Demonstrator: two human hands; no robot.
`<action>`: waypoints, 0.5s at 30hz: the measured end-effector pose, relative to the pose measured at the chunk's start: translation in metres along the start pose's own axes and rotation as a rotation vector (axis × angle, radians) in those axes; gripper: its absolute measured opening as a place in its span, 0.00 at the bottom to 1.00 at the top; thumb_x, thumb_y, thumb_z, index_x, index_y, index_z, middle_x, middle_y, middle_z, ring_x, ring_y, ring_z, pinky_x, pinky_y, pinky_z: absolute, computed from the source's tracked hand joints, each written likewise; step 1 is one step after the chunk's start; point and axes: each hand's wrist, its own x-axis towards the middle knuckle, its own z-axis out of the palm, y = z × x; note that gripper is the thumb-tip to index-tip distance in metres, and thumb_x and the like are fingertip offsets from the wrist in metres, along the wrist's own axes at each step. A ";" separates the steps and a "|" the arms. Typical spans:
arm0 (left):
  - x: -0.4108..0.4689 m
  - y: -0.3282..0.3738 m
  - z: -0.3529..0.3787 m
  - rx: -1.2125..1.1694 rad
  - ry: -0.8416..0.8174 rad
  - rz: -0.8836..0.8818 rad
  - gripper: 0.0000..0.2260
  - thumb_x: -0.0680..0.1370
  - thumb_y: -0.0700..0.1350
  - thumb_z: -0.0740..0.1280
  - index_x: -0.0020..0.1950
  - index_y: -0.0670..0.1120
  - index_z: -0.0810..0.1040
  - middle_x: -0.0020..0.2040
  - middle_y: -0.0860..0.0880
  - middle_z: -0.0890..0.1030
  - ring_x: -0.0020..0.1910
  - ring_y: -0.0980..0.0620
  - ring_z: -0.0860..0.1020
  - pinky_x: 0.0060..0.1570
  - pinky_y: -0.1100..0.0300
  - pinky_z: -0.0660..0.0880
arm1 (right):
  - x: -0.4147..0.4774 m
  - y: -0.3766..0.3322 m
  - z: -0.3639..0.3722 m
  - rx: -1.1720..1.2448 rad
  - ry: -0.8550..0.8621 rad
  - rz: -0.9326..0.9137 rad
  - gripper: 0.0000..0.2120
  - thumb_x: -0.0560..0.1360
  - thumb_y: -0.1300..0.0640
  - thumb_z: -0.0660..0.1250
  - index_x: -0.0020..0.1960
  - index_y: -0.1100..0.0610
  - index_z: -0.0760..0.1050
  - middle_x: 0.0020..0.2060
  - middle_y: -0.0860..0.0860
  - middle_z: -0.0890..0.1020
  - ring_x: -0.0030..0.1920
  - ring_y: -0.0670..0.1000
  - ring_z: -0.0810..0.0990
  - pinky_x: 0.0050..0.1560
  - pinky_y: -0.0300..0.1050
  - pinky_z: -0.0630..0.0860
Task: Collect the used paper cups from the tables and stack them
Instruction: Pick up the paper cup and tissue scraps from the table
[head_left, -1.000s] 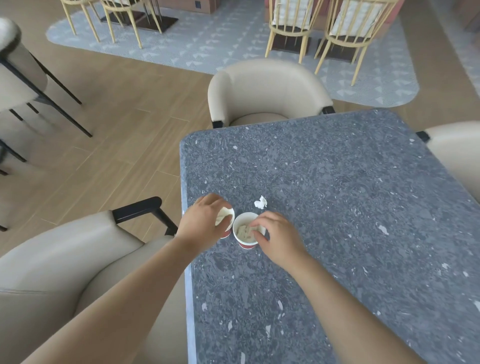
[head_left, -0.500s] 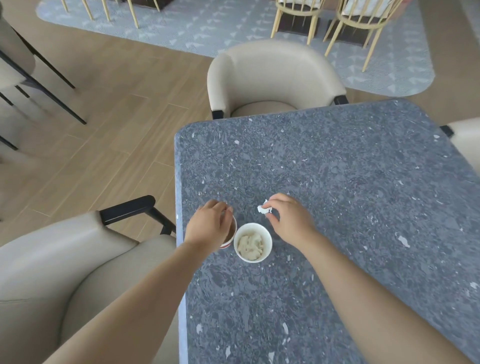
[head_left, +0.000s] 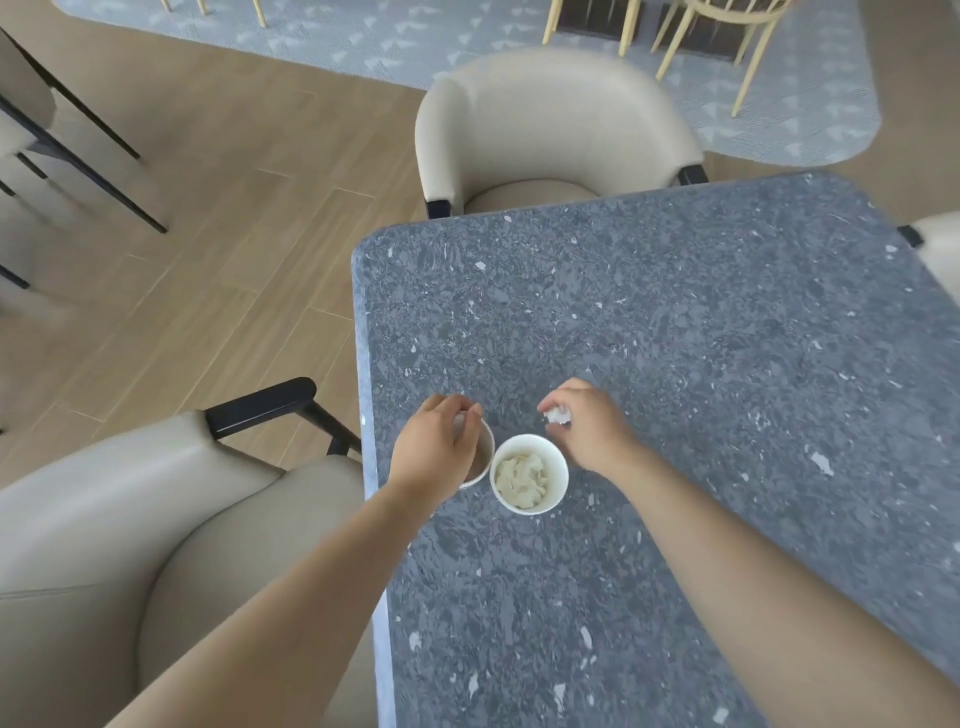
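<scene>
Two white paper cups stand side by side near the left edge of the grey speckled table (head_left: 675, 322). The right cup (head_left: 556, 457) holds crumpled paper. The left cup (head_left: 480, 460) is mostly covered by my left hand (head_left: 436, 447), whose curled fingers grip its rim from above. Just beyond the right cup, my right hand (head_left: 587, 431) pinches a small white paper scrap (head_left: 557, 415) a little above the tabletop.
A beige armchair (head_left: 550, 124) stands at the table's far end, another (head_left: 130, 530) at my near left, and a third shows at the right edge. Wooden chairs stand on a patterned rug beyond. Black chair legs are at the far left.
My right hand left the right cup, reached to the paper scrap beyond it and picked it up. My left hand stayed on the left cup. The camera moved closer.
</scene>
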 end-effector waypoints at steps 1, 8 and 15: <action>-0.001 0.001 0.000 -0.025 -0.031 -0.020 0.12 0.80 0.51 0.57 0.52 0.47 0.77 0.50 0.50 0.75 0.46 0.49 0.75 0.42 0.59 0.67 | -0.005 -0.003 -0.006 0.017 0.030 -0.009 0.09 0.72 0.63 0.68 0.52 0.54 0.78 0.53 0.51 0.75 0.51 0.52 0.76 0.50 0.43 0.72; -0.014 0.005 -0.010 -0.173 -0.083 -0.104 0.16 0.80 0.51 0.56 0.66 0.48 0.69 0.64 0.47 0.70 0.58 0.50 0.72 0.52 0.61 0.65 | -0.050 -0.045 -0.031 0.112 0.197 -0.191 0.10 0.72 0.57 0.68 0.53 0.51 0.77 0.51 0.45 0.77 0.50 0.45 0.75 0.46 0.40 0.71; -0.029 -0.008 -0.033 -0.035 -0.113 -0.050 0.16 0.80 0.47 0.58 0.67 0.48 0.67 0.66 0.46 0.70 0.58 0.49 0.74 0.51 0.59 0.69 | -0.069 -0.077 -0.005 0.115 0.125 -0.254 0.16 0.69 0.56 0.72 0.57 0.53 0.76 0.55 0.48 0.78 0.54 0.50 0.75 0.50 0.36 0.67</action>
